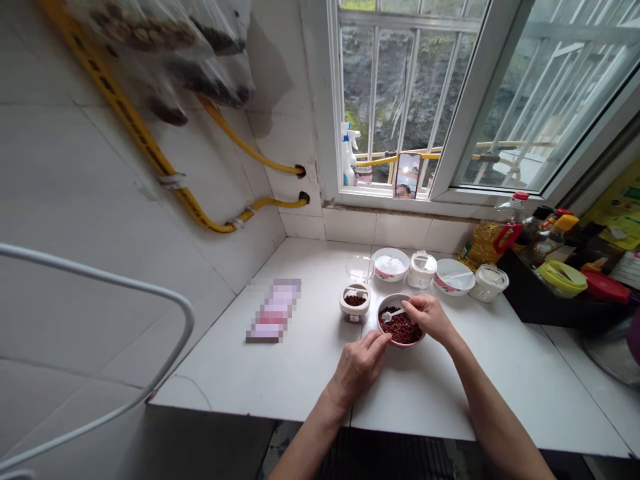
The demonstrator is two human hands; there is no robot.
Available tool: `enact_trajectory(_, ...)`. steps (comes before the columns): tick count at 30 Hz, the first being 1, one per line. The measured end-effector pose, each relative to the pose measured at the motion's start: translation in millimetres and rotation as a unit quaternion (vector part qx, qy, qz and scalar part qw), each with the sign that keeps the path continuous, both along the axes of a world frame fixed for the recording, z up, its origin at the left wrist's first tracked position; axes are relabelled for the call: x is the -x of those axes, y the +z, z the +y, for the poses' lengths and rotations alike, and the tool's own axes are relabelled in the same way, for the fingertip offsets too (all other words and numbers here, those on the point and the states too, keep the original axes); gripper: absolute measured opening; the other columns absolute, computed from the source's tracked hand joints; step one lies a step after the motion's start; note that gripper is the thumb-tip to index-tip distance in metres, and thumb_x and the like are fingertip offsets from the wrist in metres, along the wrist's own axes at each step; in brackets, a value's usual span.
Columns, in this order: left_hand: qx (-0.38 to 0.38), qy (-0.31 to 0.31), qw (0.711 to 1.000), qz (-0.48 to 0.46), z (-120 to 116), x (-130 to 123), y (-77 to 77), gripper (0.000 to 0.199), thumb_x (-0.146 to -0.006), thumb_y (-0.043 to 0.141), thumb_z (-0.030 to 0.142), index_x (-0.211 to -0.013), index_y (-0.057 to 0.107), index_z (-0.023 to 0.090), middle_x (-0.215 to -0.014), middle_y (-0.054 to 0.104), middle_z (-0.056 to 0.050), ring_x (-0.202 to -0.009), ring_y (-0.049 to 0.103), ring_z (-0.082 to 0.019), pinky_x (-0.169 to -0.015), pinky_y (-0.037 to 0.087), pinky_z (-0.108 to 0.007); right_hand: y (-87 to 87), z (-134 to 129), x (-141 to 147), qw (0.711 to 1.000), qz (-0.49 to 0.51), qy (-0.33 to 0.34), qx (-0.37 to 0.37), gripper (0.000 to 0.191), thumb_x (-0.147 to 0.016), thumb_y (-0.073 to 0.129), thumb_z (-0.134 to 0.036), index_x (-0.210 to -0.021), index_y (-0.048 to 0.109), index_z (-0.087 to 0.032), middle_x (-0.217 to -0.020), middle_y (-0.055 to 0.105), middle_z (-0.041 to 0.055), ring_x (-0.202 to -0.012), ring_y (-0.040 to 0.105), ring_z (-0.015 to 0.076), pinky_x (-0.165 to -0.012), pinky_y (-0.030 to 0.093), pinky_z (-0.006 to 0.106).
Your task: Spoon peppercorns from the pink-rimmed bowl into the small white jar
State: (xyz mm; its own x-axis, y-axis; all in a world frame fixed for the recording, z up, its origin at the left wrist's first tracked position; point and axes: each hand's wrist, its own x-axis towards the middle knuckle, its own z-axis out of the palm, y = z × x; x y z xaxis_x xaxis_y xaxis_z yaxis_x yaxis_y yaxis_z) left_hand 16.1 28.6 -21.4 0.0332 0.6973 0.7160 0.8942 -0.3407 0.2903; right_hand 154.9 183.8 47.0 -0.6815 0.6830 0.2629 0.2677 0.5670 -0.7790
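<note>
A bowl (pixel 381 335) on the white counter holds dark red dried bits that look like peppercorns (pixel 404 329). My left hand (pixel 361 365) has its fingers closed on the bowl's near left rim. Between the fingertips of my right hand (pixel 429 316) is a small white spoon (pixel 393 315), its head low over the peppercorns. Just left of the bowl stands a small clear jar with a white rim (pixel 354 311), its lid raised, with more of the dark red bits inside. Behind that jar lies a clear round lid or dish (pixel 359 267).
Behind are a bowl of white powder (pixel 391 272), two white-lidded jars (pixel 422 269) (pixel 489 283) and another bowl (pixel 454 283). An oil bottle (pixel 493 233) and a black rack (pixel 520 287) stand at right. A blurred-out pink item (pixel 277 312) lies left. A phone (pixel 407 175) leans at the window.
</note>
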Motion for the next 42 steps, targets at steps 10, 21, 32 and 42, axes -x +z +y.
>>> enact_trajectory(10,-0.007,-0.003,1.0,-0.002,-1,0,1.3,0.027,-0.097,0.041,0.011,-0.118,0.057,0.016,-0.095,0.07,-0.008,-0.081,0.07,-0.015,-0.065,0.056,-0.02,1.0,11,-8,0.993,0.048,-0.005,0.106,0.054,-0.081,0.057,-0.059,-0.045,0.048,-0.019,-0.042,0.051,-0.0009,-0.044,0.043,0.0105,-0.048,0.036,0.025)
enact_trajectory(21,-0.013,0.011,1.0,0.002,-1,1,0.8,0.026,-0.097,0.042,0.013,-0.117,0.059,0.017,-0.094,0.069,-0.007,-0.077,0.069,-0.014,-0.065,0.055,-0.019,5.9,12,-10,0.989,0.066,-0.012,0.135,0.054,-0.078,0.059,-0.062,-0.046,0.049,-0.019,-0.044,0.052,-0.0007,-0.046,0.045,0.0114,-0.051,0.039,0.026)
enact_trajectory(32,-0.017,0.068,0.998,0.003,-17,11,14.7,0.023,-0.098,0.044,0.014,-0.114,0.06,0.018,-0.091,0.068,-0.006,-0.074,0.068,-0.013,-0.062,0.052,-0.019,5.9,12,-15,0.999,-0.017,-0.027,0.0,0.048,-0.081,0.054,-0.048,-0.046,0.037,-0.021,-0.044,0.038,-0.0033,-0.047,0.034,0.0098,-0.048,0.027,0.025)
enact_trajectory(42,0.018,0.062,0.998,0.015,-21,17,-5.8,0.042,-0.097,0.041,0.012,-0.137,0.048,0.019,-0.094,0.067,-0.005,-0.074,0.068,-0.013,-0.06,0.053,-0.018,9.0,9,-15,0.999,-0.009,-0.003,0.037,0.048,-0.084,0.053,-0.048,-0.046,0.046,-0.019,-0.045,0.048,-0.0012,-0.046,0.042,0.0107,-0.048,0.032,0.024)
